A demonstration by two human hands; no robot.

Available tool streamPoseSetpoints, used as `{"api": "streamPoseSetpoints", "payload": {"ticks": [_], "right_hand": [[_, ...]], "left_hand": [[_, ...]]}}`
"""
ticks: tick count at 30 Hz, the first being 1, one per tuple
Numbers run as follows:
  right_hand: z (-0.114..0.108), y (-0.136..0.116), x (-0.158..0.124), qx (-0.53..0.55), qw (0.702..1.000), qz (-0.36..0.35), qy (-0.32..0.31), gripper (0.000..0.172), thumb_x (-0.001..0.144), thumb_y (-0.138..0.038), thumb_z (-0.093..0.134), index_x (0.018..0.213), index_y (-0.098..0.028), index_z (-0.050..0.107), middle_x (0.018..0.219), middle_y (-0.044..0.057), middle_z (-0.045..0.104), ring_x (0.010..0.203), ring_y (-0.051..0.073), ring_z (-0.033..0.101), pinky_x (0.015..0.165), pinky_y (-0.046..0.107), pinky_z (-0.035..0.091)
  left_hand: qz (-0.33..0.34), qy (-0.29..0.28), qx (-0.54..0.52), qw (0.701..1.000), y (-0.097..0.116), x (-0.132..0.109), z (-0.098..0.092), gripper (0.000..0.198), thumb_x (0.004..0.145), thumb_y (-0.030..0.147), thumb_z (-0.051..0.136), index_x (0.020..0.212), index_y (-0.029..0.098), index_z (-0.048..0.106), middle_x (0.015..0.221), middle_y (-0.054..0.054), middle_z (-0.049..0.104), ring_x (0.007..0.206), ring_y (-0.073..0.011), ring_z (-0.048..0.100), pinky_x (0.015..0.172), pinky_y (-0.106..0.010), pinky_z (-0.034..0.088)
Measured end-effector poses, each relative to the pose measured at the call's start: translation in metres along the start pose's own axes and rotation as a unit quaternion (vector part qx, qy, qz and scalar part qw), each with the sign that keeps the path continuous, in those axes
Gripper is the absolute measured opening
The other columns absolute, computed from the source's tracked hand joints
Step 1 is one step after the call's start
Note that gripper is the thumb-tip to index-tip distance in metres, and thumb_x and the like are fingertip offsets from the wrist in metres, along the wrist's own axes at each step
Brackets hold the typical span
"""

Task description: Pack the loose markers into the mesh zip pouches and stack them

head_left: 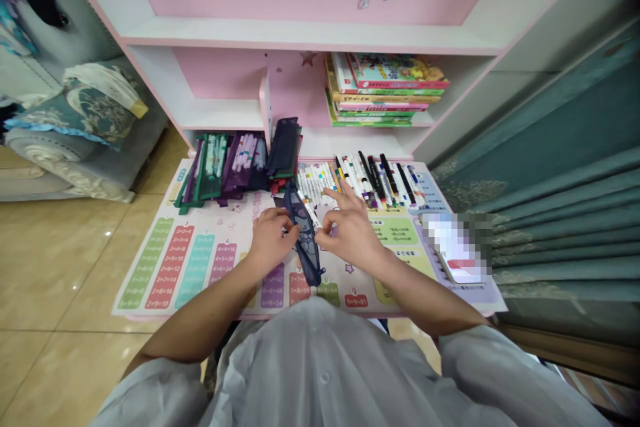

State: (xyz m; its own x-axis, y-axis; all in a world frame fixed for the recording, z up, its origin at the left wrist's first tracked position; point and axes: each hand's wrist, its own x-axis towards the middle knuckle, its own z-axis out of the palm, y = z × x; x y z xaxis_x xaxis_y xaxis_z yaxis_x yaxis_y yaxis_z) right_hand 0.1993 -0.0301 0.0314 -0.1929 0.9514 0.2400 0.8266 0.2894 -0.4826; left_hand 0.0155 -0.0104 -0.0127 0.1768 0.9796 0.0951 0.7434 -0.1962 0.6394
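Observation:
A dark blue zippered mesh pencil pouch point(309, 257) lies at a slant on the desk in front of me. My left hand point(273, 237) pinches its left edge between thumb and fingers. On the other side, my right hand point(353, 227) has thumb and index finger closed at the lower end of a white marker point(307, 207), its other fingers raised. The marker lies along the pouch's opening; how far inside it is, I cannot tell. Just beyond is a row of white markers point(317, 183), with black-capped markers point(375, 177) farther right.
Filled green pouches point(210, 163) and purple pouches point(240, 163) lie at the back left, beside stacked dark pouches point(284, 147). Books point(385, 90) are piled on the shelf. A phone point(455, 247) rests at the desk's right. A multiplication chart point(200, 273) covers the desktop.

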Motion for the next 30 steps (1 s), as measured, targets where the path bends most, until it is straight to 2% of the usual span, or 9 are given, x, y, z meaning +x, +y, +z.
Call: {"api": "streamPoseSetpoints", "payload": {"ticks": [6, 10, 13, 16, 19, 21, 25, 28, 30], "right_hand": [[0.021, -0.013, 0.003, -0.066, 0.989, -0.013, -0.132, 0.014, 0.072, -0.023, 0.063, 0.062, -0.017, 0.070, 0.148, 0.015, 0.048, 0.144, 0.042, 0.026, 0.108, 0.066, 0.024], [0.037, -0.014, 0.005, -0.089, 0.984, -0.023, -0.152, 0.016, 0.077, -0.025, 0.062, 0.075, -0.018, 0.075, 0.148, 0.015, 0.047, 0.144, 0.039, 0.027, 0.110, 0.066, 0.023], [0.041, -0.009, 0.009, -0.083, 0.984, -0.015, -0.160, 0.015, 0.078, -0.026, 0.063, 0.077, -0.019, 0.076, 0.148, 0.014, 0.048, 0.144, 0.038, 0.027, 0.110, 0.066, 0.024], [0.039, 0.006, 0.023, -0.047, 0.991, 0.009, -0.128, 0.015, 0.078, -0.029, 0.064, 0.078, -0.021, 0.076, 0.144, 0.011, 0.052, 0.144, 0.037, 0.029, 0.109, 0.062, 0.030], [0.033, 0.034, 0.047, -0.065, 0.995, 0.075, -0.013, 0.017, 0.080, -0.029, 0.062, 0.076, -0.020, 0.076, 0.143, 0.010, 0.052, 0.144, 0.037, 0.028, 0.109, 0.061, 0.031], [0.030, 0.053, 0.063, -0.109, 0.986, 0.126, 0.029, 0.017, 0.080, -0.027, 0.061, 0.080, -0.018, 0.075, 0.145, 0.012, 0.050, 0.145, 0.038, 0.024, 0.108, 0.062, 0.030], [0.032, 0.079, 0.081, -0.183, 0.967, 0.178, 0.016, 0.025, 0.079, -0.030, 0.064, 0.099, -0.019, 0.074, 0.147, 0.014, 0.046, 0.146, 0.040, 0.019, 0.108, 0.065, 0.027], [0.037, 0.085, 0.081, -0.216, 0.960, 0.179, -0.001, 0.035, 0.080, -0.033, 0.065, 0.111, -0.020, 0.071, 0.147, 0.015, 0.045, 0.146, 0.040, 0.017, 0.108, 0.065, 0.026], [0.039, 0.085, 0.079, -0.232, 0.956, 0.180, -0.022, 0.037, 0.079, -0.034, 0.065, 0.112, -0.018, 0.071, 0.147, 0.016, 0.045, 0.146, 0.041, 0.017, 0.108, 0.065, 0.025]], "left_hand": [[0.007, 0.007, 0.004, 1.000, -0.001, -0.001, 0.003, 0.018, 0.079, 0.028, 0.063, 0.062, 0.021, 0.062, 0.108, -0.006, 0.070, 0.114, -0.0255, 0.059, 0.101, -0.043, 0.045], [0.001, 0.012, 0.016, 1.000, 0.000, -0.001, 0.002, 0.018, 0.079, 0.026, 0.063, 0.062, 0.021, 0.061, 0.110, -0.006, 0.070, 0.113, -0.0259, 0.060, 0.101, -0.045, 0.044], [-0.003, 0.012, 0.024, 1.000, 0.001, -0.001, 0.000, 0.018, 0.079, 0.025, 0.063, 0.062, 0.021, 0.061, 0.111, -0.007, 0.070, 0.113, -0.0264, 0.059, 0.101, -0.046, 0.043], [-0.001, 0.009, 0.022, 1.000, 0.001, -0.001, -0.001, 0.018, 0.080, 0.026, 0.063, 0.063, 0.021, 0.061, 0.111, -0.006, 0.070, 0.113, -0.0257, 0.059, 0.100, -0.045, 0.044], [0.000, 0.003, 0.021, 1.000, 0.001, 0.000, -0.001, 0.019, 0.081, 0.029, 0.062, 0.064, 0.021, 0.062, 0.108, -0.007, 0.069, 0.114, -0.0260, 0.059, 0.100, -0.045, 0.044], [0.000, -0.001, 0.021, 1.000, 0.001, 0.000, -0.001, 0.019, 0.081, 0.031, 0.062, 0.065, 0.021, 0.062, 0.107, -0.008, 0.069, 0.115, -0.0264, 0.058, 0.100, -0.045, 0.044], [-0.004, -0.002, 0.021, 1.000, 0.000, 0.001, -0.001, 0.019, 0.081, 0.031, 0.062, 0.065, 0.021, 0.062, 0.106, -0.008, 0.069, 0.115, -0.0265, 0.058, 0.100, -0.045, 0.043], [-0.004, -0.005, 0.022, 1.000, 0.000, 0.000, -0.001, 0.020, 0.082, 0.031, 0.061, 0.065, 0.021, 0.062, 0.106, -0.008, 0.069, 0.116, -0.0264, 0.058, 0.102, -0.046, 0.042], [-0.003, -0.009, 0.022, 1.000, 0.000, 0.000, -0.001, 0.020, 0.082, 0.032, 0.060, 0.065, 0.021, 0.061, 0.106, -0.008, 0.069, 0.117, -0.0264, 0.058, 0.102, -0.046, 0.042]]}}
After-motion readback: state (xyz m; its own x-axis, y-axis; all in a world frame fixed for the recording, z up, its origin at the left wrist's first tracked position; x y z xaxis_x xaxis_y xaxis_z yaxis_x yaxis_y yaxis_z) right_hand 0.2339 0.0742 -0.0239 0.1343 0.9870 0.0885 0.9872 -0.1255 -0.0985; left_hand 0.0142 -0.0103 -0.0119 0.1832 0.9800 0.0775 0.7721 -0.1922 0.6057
